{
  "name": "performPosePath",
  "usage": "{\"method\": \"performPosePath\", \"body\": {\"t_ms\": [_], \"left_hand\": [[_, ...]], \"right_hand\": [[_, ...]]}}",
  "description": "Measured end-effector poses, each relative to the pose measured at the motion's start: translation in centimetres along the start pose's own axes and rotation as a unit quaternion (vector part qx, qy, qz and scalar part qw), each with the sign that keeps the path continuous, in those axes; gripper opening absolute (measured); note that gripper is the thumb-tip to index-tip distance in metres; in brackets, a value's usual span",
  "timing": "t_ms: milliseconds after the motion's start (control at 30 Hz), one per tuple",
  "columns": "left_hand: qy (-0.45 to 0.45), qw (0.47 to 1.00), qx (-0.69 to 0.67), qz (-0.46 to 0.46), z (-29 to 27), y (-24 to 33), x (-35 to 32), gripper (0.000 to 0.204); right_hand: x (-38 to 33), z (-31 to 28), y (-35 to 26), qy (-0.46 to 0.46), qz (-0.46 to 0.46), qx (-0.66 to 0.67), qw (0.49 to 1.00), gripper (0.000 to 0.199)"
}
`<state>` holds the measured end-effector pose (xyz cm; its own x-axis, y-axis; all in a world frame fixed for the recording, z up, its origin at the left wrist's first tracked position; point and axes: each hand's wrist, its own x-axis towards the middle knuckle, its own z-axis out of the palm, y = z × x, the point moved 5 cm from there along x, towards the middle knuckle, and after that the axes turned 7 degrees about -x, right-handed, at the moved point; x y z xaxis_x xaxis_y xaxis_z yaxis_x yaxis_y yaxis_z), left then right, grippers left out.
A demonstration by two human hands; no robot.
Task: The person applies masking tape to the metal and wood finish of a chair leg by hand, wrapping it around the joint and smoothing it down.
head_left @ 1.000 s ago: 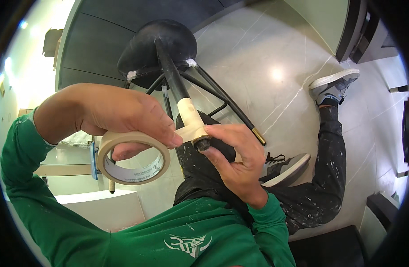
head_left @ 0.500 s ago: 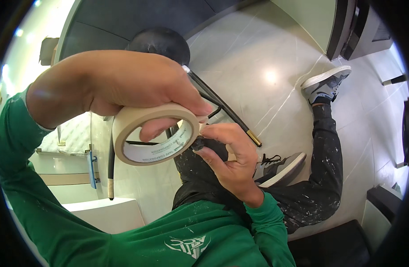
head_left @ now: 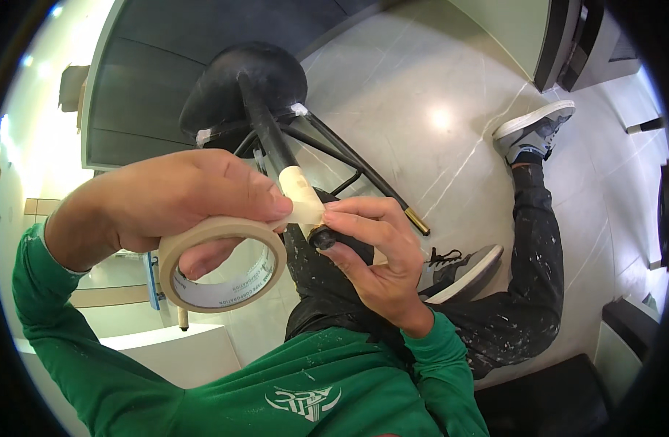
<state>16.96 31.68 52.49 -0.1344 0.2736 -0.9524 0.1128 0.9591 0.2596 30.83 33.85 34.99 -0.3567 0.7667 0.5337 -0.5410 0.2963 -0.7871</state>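
Observation:
My left hand [head_left: 181, 189] is closed on a roll of masking tape [head_left: 278, 266], its fingers through the ring and the thumb on top. A short strip runs from the roll to a leg [head_left: 265, 131] of a black stool [head_left: 272, 73] that lies tipped over, its leg pointing toward me. Cream tape [head_left: 298, 186] covers the leg near its end. My right hand [head_left: 382, 251] pinches that end, fingertips on the tape strip and thumb at the dark foot cap [head_left: 321, 238].
Another stool leg [head_left: 378, 182] with a gold tip slants down to the right. My shoes [head_left: 535, 127] rest on the pale tiled floor [head_left: 422, 95]. A white panel [head_left: 174, 357] stands at lower left, a black cushion [head_left: 546, 393] at lower right. Beyond the stool is a dark panelled surface [head_left: 152, 80].
My left hand and the tape roll have moved down and left, away from the leg's end, exposing the taped leg and stool seat. The right hand stays almost where it was.

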Motion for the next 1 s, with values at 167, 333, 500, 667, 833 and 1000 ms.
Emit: {"method": "performPosePath", "body": {"t_ms": [167,333,500,667,833,1000], "left_hand": [[0.008,0.999,-0.020,-0.030,-0.4,-1.4,-0.1,0.042],[0.001,0.999,-0.013,-0.032,-0.3,-2.1,0.0,0.037],[-0.013,1.000,-0.001,-0.014,0.2,-2.8,0.7,0.036],[0.000,1.000,-0.002,0.019,-0.4,-2.2,0.6,0.041],[-0.016,0.996,-0.023,0.085,0.1,0.1,0.7,0.046],[-0.022,0.997,-0.017,0.073,1.1,2.4,1.6,0.044]], "right_hand": [[0.1,-0.1,0.1,-0.015,0.005,0.000,1.000,0.037],[0.4,-0.1,-0.1,-0.023,0.010,-0.002,1.000,0.034],[0.6,-0.2,-0.2,-0.038,0.001,-0.024,0.999,0.035],[0.0,-0.1,0.5,-0.025,0.026,0.013,0.999,0.036],[-0.5,0.0,0.8,-0.013,0.030,0.040,0.999,0.033],[-0.7,0.3,1.3,0.036,0.051,0.075,0.995,0.033]]}}
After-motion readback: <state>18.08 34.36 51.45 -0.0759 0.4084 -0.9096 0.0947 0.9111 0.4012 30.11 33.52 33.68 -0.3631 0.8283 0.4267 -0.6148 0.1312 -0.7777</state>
